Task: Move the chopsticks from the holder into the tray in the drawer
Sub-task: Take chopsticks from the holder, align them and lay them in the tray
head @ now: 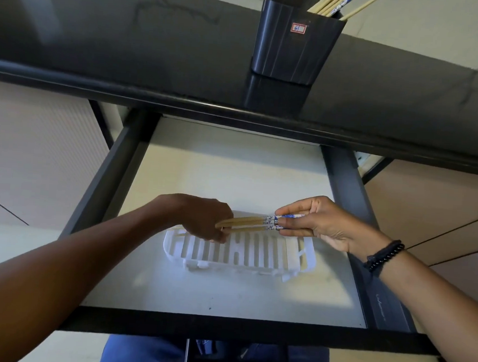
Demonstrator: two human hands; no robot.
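Both hands hold three chopsticks (246, 223) level just above one white tray (239, 253) in the open drawer (344, 173): left hand (204, 218) pinching the plain tips, right hand (322, 222) the patterned ends. More stand in one black holder (293, 44) on the tabletop (129, 34).

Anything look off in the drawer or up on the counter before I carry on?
Nothing stands out. Both hands, left and right, hold a bundle of chopsticks level above the white tray, which sits flat in the open drawer. The holder stands upright on the counter with more chopsticks inside.
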